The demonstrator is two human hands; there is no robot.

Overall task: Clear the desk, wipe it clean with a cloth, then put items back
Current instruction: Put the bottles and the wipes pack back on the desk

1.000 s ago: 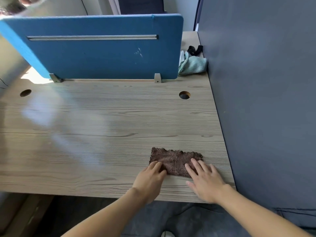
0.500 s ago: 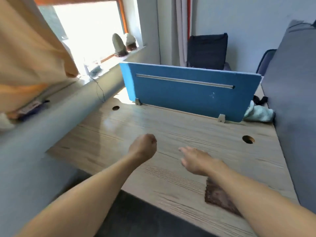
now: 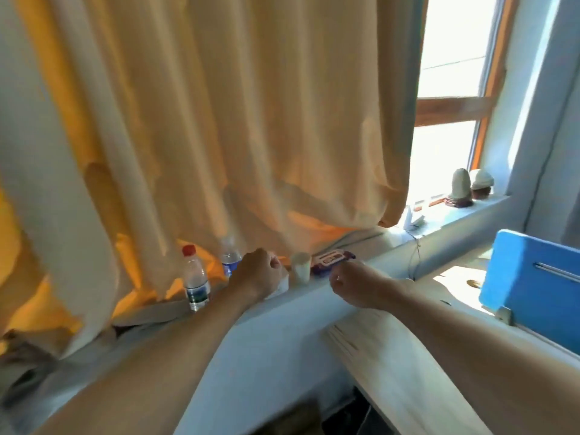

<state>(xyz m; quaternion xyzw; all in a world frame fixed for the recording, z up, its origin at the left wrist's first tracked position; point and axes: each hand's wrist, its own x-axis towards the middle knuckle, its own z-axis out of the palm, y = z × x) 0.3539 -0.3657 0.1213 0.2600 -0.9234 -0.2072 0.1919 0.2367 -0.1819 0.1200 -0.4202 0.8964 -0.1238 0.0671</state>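
My view faces the windowsill (image 3: pixel 301 309) to the left of the wooden desk (image 3: pixel 395 359). On the sill stand a red-capped water bottle (image 3: pixel 195 279), a second bottle (image 3: pixel 230 255) with a blue label, a white cup (image 3: pixel 300 266) and a purple wipes pack (image 3: pixel 332 260). My left hand (image 3: pixel 259 276) has its fingers curled over a white object (image 3: pixel 281 285) just left of the cup. My right hand (image 3: pixel 353 284) reaches to the near edge of the wipes pack with curled fingers; contact is unclear. The brown cloth is out of view.
A yellow curtain (image 3: pixel 219 120) hangs down onto the sill behind the bottles. The blue desk divider (image 3: pixel 533 277) stands at the right. Two small stone ornaments (image 3: pixel 470 186) sit at the far end of the sill by the window.
My head has turned left from the desk to the windowsill. Both hands left the brown cloth and reached across to the items on the sill.
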